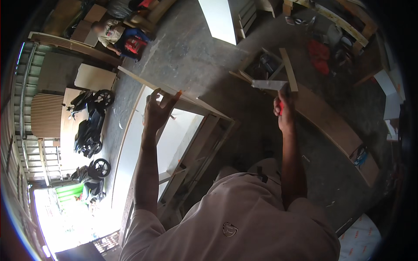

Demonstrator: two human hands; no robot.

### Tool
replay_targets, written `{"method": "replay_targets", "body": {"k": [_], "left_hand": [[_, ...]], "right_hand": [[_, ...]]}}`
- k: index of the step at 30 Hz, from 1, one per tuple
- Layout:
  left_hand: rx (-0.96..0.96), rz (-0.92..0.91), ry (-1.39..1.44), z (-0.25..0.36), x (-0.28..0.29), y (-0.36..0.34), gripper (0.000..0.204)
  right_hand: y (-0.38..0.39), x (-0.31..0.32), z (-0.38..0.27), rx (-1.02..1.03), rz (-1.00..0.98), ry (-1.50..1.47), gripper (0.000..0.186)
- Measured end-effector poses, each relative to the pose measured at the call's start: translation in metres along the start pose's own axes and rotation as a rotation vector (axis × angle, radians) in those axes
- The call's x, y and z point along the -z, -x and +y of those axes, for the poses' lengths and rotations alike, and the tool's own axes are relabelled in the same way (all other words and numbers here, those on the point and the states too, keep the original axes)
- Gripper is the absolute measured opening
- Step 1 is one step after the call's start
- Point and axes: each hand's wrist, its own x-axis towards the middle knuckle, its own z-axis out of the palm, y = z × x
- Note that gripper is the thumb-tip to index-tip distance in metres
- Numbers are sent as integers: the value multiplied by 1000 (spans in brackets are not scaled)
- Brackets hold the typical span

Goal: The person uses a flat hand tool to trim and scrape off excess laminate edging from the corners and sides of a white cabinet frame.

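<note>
My right hand (284, 114) is closed round the red grip of a hand tool with a flat, pale metal blade (269, 85), which looks like a handsaw. The blade points left, held up above the floor. My left hand (157, 111) is raised over a wooden cabinet frame with white inner panels (178, 130), its thumb and forefinger apart. An orange spot shows at one fingertip; I cannot make out what it is. A long narrow wooden strip (200, 102) lies along the frame's far edge, close to this hand. Whether the fingers touch it is unclear.
A long curved-looking board (331, 126) lies on the right, beyond my right arm. Wooden pieces form an open box (261, 65) ahead. A white panel (219, 21) stands farther off. Motorbikes (89, 124) stand at left. Another person (114, 37) sits at the far left.
</note>
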Motion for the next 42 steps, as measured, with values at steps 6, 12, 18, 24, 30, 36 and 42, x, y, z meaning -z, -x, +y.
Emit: {"method": "replay_targets", "body": {"k": [6,12,18,24,30,36,42], "left_hand": [[286,-26,254,17,-27,-8,84],[679,193,563,52,-34,-34,85],[847,96,406,60,-46,-57,72],[839,119,274,46,-49,-53,58],[402,-58,-124,8,-36,-29,44],[752,-77,9,32,-39,-45,47],[878,15,151,48,-46,-60,60]], "right_hand": [[-42,2,67,-47,-95,532,62],[-63,-13,116,-187,-368,868,70],[-78,-40,158,-274,-570,817,68],[-90,-82,175,-320,-760,742,69],[-68,-106,212,-208,-766,564,72],[-66,-167,146,-144,-888,587,75],[-37,-198,107,-171,-912,514,75]]}}
